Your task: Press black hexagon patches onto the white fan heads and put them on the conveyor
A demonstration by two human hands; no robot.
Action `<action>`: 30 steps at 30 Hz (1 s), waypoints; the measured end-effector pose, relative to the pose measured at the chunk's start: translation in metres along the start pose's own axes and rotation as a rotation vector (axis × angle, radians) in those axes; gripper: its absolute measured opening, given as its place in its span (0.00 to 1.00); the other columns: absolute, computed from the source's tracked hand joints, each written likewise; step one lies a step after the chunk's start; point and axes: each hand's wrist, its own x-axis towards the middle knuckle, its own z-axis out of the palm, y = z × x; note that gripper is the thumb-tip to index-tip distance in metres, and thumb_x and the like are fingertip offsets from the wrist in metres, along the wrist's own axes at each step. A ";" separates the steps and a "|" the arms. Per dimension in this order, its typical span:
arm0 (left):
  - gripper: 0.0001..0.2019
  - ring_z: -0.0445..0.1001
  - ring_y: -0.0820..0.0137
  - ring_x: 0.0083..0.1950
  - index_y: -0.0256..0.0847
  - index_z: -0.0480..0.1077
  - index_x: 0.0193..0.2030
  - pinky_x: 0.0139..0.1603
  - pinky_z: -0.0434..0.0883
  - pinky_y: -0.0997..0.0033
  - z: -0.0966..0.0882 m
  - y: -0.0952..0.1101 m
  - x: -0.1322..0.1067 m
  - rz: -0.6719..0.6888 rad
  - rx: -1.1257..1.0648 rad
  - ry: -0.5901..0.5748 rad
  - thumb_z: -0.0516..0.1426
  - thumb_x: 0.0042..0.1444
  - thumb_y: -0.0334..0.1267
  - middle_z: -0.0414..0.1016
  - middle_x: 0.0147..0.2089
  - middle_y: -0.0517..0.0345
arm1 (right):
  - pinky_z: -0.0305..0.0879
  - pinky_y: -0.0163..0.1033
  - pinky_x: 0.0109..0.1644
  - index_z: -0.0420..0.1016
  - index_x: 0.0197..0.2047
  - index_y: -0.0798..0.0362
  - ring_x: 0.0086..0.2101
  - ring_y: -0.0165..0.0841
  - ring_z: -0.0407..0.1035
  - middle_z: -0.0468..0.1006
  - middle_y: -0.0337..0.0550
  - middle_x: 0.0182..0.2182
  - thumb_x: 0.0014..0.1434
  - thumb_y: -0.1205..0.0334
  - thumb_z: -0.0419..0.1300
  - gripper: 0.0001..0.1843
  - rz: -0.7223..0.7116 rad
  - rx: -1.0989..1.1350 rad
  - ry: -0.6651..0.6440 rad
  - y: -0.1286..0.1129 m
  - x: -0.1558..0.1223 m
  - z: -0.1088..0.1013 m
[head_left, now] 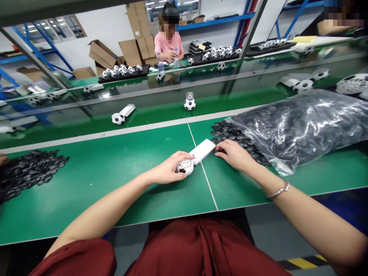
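Note:
My left hand point(168, 168) grips a white football-shaped device point(185, 167), thumb and fingers around its ball end, which shows a white web pattern with a black patch. From the ball a flat white handle point(204, 150) points up and right along the green table. Close to the handle's far end is my right hand point(234, 154), its fingers drawn together at the edge of a pile of small black pieces point(228, 130). A dark bit shows at those fingertips, too small to name surely. The pile spills from the mouth of a clear plastic bag point(313, 124).
Another heap of black pieces point(34, 170) lies at the left, beside a neighbour's hand point(3, 159). Beyond the pale rail, two ball devices point(118, 118) lie on a green belt point(155, 111). A person in pink point(169, 44) sits opposite, near trays of footballs point(123, 76).

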 end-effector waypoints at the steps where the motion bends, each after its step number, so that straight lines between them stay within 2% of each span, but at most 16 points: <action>1: 0.28 0.57 0.65 0.61 0.41 0.57 0.57 0.63 0.53 0.62 0.001 0.000 0.000 0.006 0.006 0.003 0.55 0.47 0.28 0.56 0.58 0.50 | 0.63 0.39 0.36 0.70 0.30 0.53 0.31 0.35 0.66 0.71 0.43 0.29 0.54 0.64 0.57 0.03 0.014 0.053 -0.018 -0.002 -0.001 -0.002; 4: 0.28 0.57 0.65 0.61 0.41 0.58 0.56 0.63 0.53 0.62 0.002 -0.001 0.000 -0.001 0.023 0.018 0.54 0.45 0.27 0.57 0.58 0.50 | 0.63 0.38 0.32 0.70 0.34 0.52 0.28 0.33 0.66 0.72 0.40 0.26 0.55 0.62 0.55 0.05 0.030 0.242 -0.063 -0.019 -0.008 -0.011; 7: 0.28 0.57 0.65 0.61 0.41 0.58 0.56 0.63 0.54 0.61 0.000 -0.002 0.002 0.005 0.028 0.007 0.54 0.45 0.27 0.57 0.58 0.50 | 0.64 0.39 0.39 0.72 0.40 0.50 0.34 0.34 0.68 0.75 0.42 0.33 0.58 0.61 0.53 0.09 -0.114 0.402 -0.067 -0.043 -0.014 -0.019; 9: 0.28 0.57 0.64 0.61 0.42 0.59 0.55 0.63 0.54 0.60 -0.005 -0.003 0.002 0.035 0.028 -0.027 0.54 0.45 0.26 0.58 0.57 0.50 | 0.63 0.39 0.43 0.73 0.39 0.49 0.38 0.34 0.68 0.75 0.41 0.36 0.59 0.62 0.52 0.09 -0.191 0.471 -0.081 -0.057 -0.017 -0.022; 12: 0.29 0.57 0.64 0.61 0.43 0.60 0.54 0.62 0.54 0.59 -0.012 -0.004 0.003 0.073 0.032 -0.085 0.53 0.43 0.24 0.59 0.58 0.51 | 0.64 0.37 0.39 0.71 0.35 0.51 0.33 0.32 0.69 0.75 0.40 0.33 0.58 0.63 0.53 0.06 -0.184 0.509 -0.109 -0.070 -0.017 -0.022; 15: 0.27 0.54 0.61 0.63 0.43 0.62 0.53 0.63 0.53 0.56 -0.012 -0.004 0.001 0.029 0.074 -0.056 0.54 0.43 0.25 0.56 0.61 0.50 | 0.64 0.37 0.35 0.69 0.37 0.52 0.30 0.33 0.69 0.75 0.41 0.31 0.58 0.64 0.53 0.05 -0.173 0.492 -0.150 -0.077 -0.016 -0.018; 18: 0.23 0.47 0.58 0.66 0.42 0.63 0.52 0.62 0.51 0.53 -0.005 -0.003 0.000 -0.071 0.116 0.068 0.58 0.47 0.33 0.55 0.61 0.48 | 0.64 0.40 0.42 0.69 0.43 0.51 0.38 0.35 0.70 0.76 0.44 0.40 0.58 0.67 0.51 0.10 -0.182 0.478 -0.150 -0.081 -0.015 -0.013; 20: 0.23 0.50 0.58 0.64 0.42 0.63 0.53 0.62 0.52 0.54 0.001 -0.004 0.000 -0.093 0.120 0.136 0.58 0.48 0.36 0.57 0.60 0.49 | 0.64 0.41 0.43 0.70 0.42 0.51 0.40 0.36 0.70 0.76 0.44 0.40 0.58 0.66 0.51 0.10 -0.167 0.478 -0.151 -0.083 -0.015 -0.011; 22: 0.24 0.55 0.60 0.62 0.42 0.61 0.54 0.62 0.54 0.56 0.005 -0.006 0.000 -0.079 0.116 0.170 0.57 0.48 0.36 0.60 0.57 0.50 | 0.64 0.39 0.39 0.71 0.38 0.51 0.35 0.35 0.70 0.77 0.42 0.34 0.59 0.65 0.52 0.07 -0.135 0.500 -0.149 -0.085 -0.016 -0.010; 27: 0.25 0.60 0.61 0.58 0.41 0.61 0.54 0.60 0.57 0.59 0.004 -0.009 0.001 -0.070 0.092 0.173 0.58 0.47 0.36 0.62 0.55 0.50 | 0.62 0.37 0.35 0.72 0.32 0.52 0.31 0.32 0.67 0.74 0.41 0.30 0.57 0.63 0.56 0.05 -0.113 0.562 -0.039 -0.089 -0.016 -0.010; 30: 0.25 0.60 0.61 0.58 0.39 0.61 0.54 0.60 0.57 0.59 0.003 -0.009 0.002 -0.071 0.081 0.175 0.58 0.47 0.36 0.62 0.55 0.49 | 0.62 0.36 0.33 0.73 0.33 0.52 0.29 0.31 0.66 0.74 0.40 0.29 0.56 0.64 0.57 0.04 -0.087 0.592 -0.053 -0.090 -0.014 -0.008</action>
